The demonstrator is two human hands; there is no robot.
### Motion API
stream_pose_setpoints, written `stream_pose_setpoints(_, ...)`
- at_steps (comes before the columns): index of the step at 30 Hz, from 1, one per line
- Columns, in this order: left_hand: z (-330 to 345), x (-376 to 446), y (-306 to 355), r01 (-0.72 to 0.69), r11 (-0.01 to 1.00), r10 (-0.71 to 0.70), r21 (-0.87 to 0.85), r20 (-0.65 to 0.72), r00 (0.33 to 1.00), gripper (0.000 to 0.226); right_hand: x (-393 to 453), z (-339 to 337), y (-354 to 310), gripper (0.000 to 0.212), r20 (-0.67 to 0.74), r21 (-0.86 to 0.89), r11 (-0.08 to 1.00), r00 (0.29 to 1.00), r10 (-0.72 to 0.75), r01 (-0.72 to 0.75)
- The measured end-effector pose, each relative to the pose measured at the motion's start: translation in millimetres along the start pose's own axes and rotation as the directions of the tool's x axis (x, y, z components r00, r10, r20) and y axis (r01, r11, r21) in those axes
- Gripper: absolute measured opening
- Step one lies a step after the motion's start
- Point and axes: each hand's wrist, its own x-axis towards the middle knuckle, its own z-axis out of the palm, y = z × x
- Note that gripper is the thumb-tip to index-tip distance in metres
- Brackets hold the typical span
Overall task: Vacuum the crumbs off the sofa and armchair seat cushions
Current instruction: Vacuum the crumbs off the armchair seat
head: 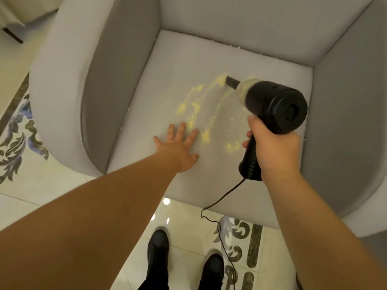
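Currently over the pale grey upholstered armchair point(62, 84), looking straight down at its flat grey fabric seat cushion point(167, 65). Yellow crumbs point(195, 105) are scattered in loose streaks and clumps across the middle and front of the cushion; a thin line of small bits also sits along the back seam where cushion meets backrest. Right hand point(272, 149) is wrapped around the black pistol-style handle of the black handheld vacuum with a whitish collar and a narrow black nozzle point(272, 105); fingers curled tight on the grip. Nozzle tip points to the far end of the crumb patch, at or just above the fabric, contact can't be confirmed. Left hand point(178, 147) lies flat on the cushion, palm down, fingers spread and straight, fingertips just beside the nearest crumb streak, holding nothing. The two hands are apart, crumbs between them. Thin black power cord point(222, 197) runs from the handle base, over the front edge of the seat, down to the glossy cream tiled floor with grey ornamental pattern point(188, 227). Two black shoes point(158, 250) stand on the tiles in front of the chair.
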Motion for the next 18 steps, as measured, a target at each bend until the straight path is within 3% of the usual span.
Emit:
stream_pose_setpoints(5, -2.0, 7.7, -12.3, 0.004, 1.0, -0.005, -0.017, -0.048, 0.999, 0.078, 8.9, 9.7, -7.5, 0.011, 0.02, -0.044, 0.999, 1.0, -0.021, 0.022)
stream_pose_setpoints(11, 6.3, 9.2, -31.9, 0.019, 1.0, -0.018, -0.018, 0.016, 1.0, 0.08, -4.1, 34.2, 4.5, 0.008, 0.111, -0.169, 0.985, 0.994, -0.02, 0.039)
stream_pose_setpoints(18, 19.6, 16.9, -33.0, 0.009, 1.0, -0.009, -0.012, -0.003, 1.0, 0.09, -14.4, 44.8, 7.4, 0.01, 0.15, -0.192, 0.979, 0.988, -0.034, 0.063)
